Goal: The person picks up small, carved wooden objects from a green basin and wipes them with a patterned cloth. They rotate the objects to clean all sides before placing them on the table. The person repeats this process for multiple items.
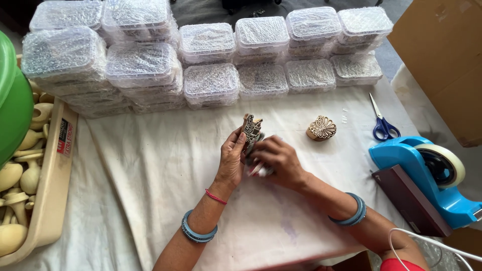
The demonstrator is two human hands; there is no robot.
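Note:
My left hand grips a carved wooden printing block, held upright above the white cloth. My right hand is pressed against the block's lower part and closes on a small pale object that I cannot make out. A second carved wooden block, round with a floral pattern, lies on the cloth to the right of my hands. Blue bangles circle both wrists, and a red thread the left one.
Stacked clear plastic boxes wrapped in bubble film line the back. Blue-handled scissors and a blue tape dispenser sit at right, beside a dark red book. A tray of pale wooden pieces and a green tub stand left. A cardboard box is at the far right.

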